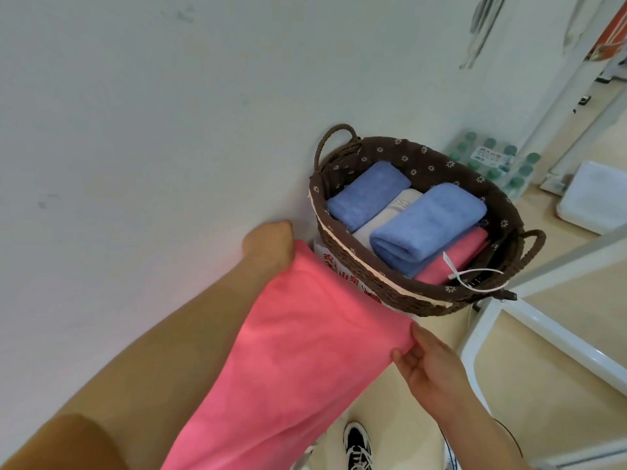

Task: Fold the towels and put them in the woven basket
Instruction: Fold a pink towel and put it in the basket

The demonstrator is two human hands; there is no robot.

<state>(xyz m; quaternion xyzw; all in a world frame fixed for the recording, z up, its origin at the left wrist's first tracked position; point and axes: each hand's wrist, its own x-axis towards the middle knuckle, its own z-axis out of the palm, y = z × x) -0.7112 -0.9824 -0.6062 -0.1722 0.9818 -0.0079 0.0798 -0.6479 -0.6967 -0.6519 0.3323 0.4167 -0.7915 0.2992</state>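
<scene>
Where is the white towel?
Head view, right of centre: the white towel lies in the woven basket between the left blue towel and right blue towel.

This is a plain back room used for storage, more a stockroom or workspace corner than a furnished home. The woven basket (400,283) sits pushed against a bare white wall (135,113) that is scuffed and marked. Under the basket a printed cardboard box (334,266) serves as a stand. Behind the basket, a shrink-wrapped pack of water bottles (492,161) stands on the pale tan floor (549,222). To the right of the basket are a white metal frame (529,320) and a white plastic tub (597,195). Above and to the right of it, cables (481,28) hang down the wall.
</scene>
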